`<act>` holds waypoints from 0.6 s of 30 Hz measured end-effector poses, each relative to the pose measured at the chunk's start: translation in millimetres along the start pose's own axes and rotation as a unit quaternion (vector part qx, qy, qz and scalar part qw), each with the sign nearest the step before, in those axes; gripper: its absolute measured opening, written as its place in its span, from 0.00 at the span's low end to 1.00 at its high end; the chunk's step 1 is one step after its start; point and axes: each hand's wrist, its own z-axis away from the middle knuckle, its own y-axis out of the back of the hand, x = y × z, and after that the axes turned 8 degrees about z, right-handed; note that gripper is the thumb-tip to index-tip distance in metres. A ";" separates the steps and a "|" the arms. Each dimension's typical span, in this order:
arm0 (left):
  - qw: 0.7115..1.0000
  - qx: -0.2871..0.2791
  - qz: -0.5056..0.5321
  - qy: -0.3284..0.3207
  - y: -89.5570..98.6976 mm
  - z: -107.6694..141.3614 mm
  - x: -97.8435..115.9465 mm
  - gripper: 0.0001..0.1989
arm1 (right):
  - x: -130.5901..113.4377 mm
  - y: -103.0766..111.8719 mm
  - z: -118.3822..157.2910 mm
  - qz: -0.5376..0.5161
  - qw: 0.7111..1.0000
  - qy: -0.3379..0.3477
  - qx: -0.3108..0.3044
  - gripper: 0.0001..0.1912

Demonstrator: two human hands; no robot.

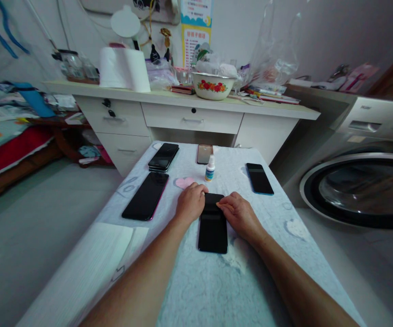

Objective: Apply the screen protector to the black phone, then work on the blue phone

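Note:
A black smartphone [213, 231] lies screen up on the cloth-covered table. My left hand [191, 200] is closed at its upper left edge, gripping it there. Over the right side of the screen, the fingers of my right hand [239, 212] are pinched together; what they hold, if anything, is too small to make out. Just beyond the phone stands a small white spray bottle [210, 170] with a blue label. A pink heart-shaped piece [184, 182] lies by my left hand, partly covered by it.
Left on the table are a larger phone [146, 196] and a stack of phones [164, 156]. Another phone [259, 178] lies right, and a brownish one [205, 153] at the far end. A white desk [192, 119] stands behind, a washing machine [356, 122] on the right.

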 end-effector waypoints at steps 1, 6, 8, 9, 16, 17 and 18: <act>1.000 0.000 0.001 0.000 -0.1 0.0 -0.1 0.12 | -0.4 0.7 0.5 0.003 1.000 0.006 -0.004 0.06; 1.000 -0.003 0.003 -0.001 -0.1 -0.7 -0.1 0.11 | -1.5 2.6 3.4 0.004 0.999 0.043 -0.026 0.06; 1.000 -0.003 0.003 -0.001 0.2 -0.9 0.1 0.11 | -1.9 2.6 3.9 0.005 0.998 0.052 -0.031 0.06; 1.000 -0.003 0.003 0.001 0.4 -0.9 0.3 0.11 | -2.1 2.4 3.9 0.006 0.998 0.055 -0.031 0.06; 1.000 -0.005 -0.005 0.003 0.8 -0.2 2.0 0.12 | -2.4 -0.6 -0.7 0.035 0.999 0.028 -0.014 0.06; 1.000 -0.005 -0.006 0.001 0.6 -0.4 1.9 0.12 | -1.9 -1.1 -1.7 0.042 0.999 0.024 -0.013 0.06; 1.000 -0.004 -0.007 -0.001 0.4 -0.5 1.7 0.12 | -1.3 -1.7 -2.7 0.049 0.999 0.022 -0.011 0.06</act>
